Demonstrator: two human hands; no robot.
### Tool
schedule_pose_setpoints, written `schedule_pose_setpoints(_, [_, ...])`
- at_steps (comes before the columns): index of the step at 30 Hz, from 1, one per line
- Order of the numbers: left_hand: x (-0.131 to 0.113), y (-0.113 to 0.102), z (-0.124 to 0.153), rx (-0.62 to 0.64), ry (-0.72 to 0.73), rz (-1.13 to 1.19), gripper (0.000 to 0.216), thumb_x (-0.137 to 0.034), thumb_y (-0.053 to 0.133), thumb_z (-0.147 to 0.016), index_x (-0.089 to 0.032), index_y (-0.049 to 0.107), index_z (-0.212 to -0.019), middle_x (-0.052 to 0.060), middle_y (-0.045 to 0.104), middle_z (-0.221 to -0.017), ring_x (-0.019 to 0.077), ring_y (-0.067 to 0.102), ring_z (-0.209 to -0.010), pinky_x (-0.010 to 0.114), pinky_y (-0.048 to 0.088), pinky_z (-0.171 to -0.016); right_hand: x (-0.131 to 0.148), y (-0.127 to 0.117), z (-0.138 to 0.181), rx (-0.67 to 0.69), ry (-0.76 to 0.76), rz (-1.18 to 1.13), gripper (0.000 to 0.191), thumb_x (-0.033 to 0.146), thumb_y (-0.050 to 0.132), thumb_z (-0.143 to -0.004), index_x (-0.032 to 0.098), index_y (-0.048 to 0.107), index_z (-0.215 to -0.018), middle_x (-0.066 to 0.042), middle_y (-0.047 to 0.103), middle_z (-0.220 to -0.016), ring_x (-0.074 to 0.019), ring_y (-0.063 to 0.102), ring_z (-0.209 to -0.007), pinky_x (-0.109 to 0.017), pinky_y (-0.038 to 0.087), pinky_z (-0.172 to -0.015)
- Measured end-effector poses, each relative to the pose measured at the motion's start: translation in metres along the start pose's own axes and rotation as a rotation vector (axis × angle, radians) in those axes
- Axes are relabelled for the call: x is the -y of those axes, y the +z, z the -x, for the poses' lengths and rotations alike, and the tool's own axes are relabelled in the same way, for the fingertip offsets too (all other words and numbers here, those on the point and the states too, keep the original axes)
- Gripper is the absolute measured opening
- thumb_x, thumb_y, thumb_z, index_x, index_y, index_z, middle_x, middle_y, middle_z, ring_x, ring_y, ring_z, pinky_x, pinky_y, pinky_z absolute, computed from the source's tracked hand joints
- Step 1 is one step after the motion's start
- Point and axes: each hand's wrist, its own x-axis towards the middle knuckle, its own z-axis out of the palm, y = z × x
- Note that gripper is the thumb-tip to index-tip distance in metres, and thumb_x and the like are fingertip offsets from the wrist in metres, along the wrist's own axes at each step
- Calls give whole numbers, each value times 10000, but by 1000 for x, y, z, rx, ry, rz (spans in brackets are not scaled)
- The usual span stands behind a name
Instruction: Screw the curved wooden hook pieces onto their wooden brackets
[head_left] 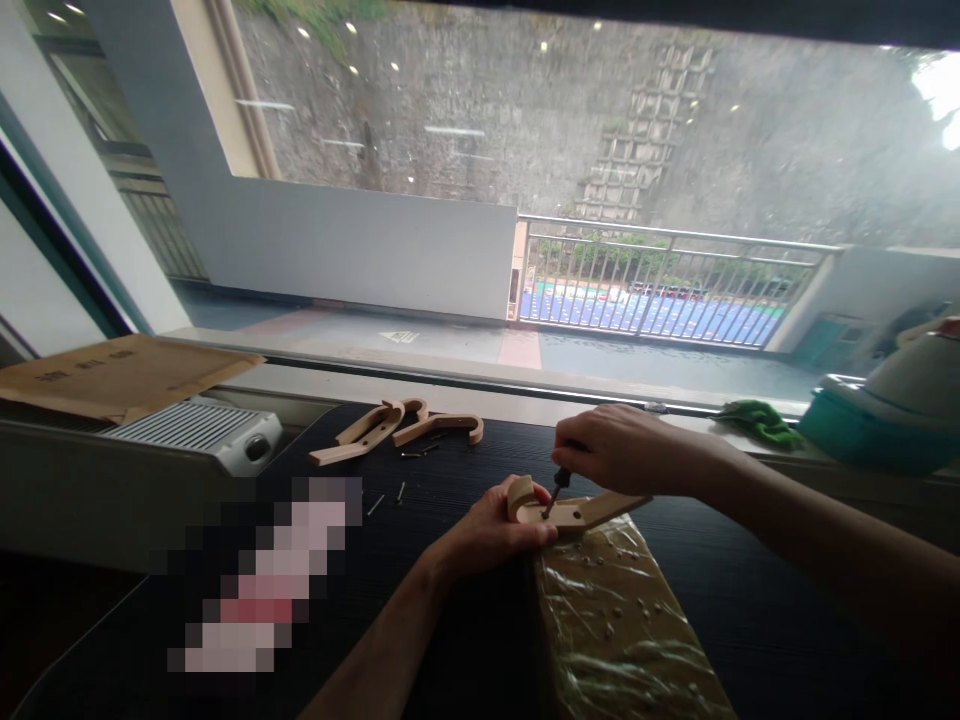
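Note:
A pale wooden hook (568,515) lies on the far end of a block wrapped in shiny brown tape (611,600). My left hand (495,522) grips the hook's curled end, fingers behind it and thumb in front. Above it, my right hand (604,450) is closed around the dark handle of a screwdriver (556,488). The shaft slants down to a hole in the hook near the curl; the tip's exact seat is too small to make out. A second hole shows farther along the hook. Small dents mark the taped block.
Several more wooden hooks (367,435) lie at the back of the black table (480,620), with loose screws (401,492) nearby. A brown envelope (127,375) rests on a white heater (199,435) at left. On the sill sit a green cloth (761,422) and a teal container (862,425).

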Motion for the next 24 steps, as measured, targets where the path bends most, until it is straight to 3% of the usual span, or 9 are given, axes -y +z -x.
schedule_pose_setpoints(6, [-4, 0, 1, 1, -3, 14, 331, -301, 685, -679, -188, 581, -971, -8, 543, -880, 128, 495, -757, 239, 396, -694, -3, -15, 8, 57, -21, 47, 286, 437, 476, -820, 268, 592, -1020, 2, 646, -733, -145, 516, -615, -268, 295, -535])
schedule_pose_setpoints(9, [-6, 0, 1, 1, -13, 8, 336, -291, 688, -673, -183, 579, -972, -3, 542, -881, 132, 495, -765, 242, 395, -697, -2, -21, 12, 72, -100, 20, 194, 334, 455, -837, 281, 615, -932, 20, 644, -773, -126, 515, -636, -259, 306, -548])
schedule_pose_setpoints(14, [-4, 0, 1, -3, -9, 15, 326, -298, 696, -670, -183, 581, -952, -7, 526, -851, 125, 483, -754, 233, 390, -682, -1, -16, 12, 79, -166, -70, 212, 285, 412, -873, 246, 620, -876, 14, 632, -797, -117, 515, -684, -247, 328, -583])
schedule_pose_setpoints(24, [-4, 0, 1, 1, -18, 13, 330, -299, 692, -674, -179, 574, -958, -5, 540, -853, 126, 495, -747, 234, 392, -671, 9, 0, 7, -35, 32, 4, 317, 352, 374, -910, 160, 606, -810, -24, 597, -666, -109, 482, -567, -249, 278, -499])
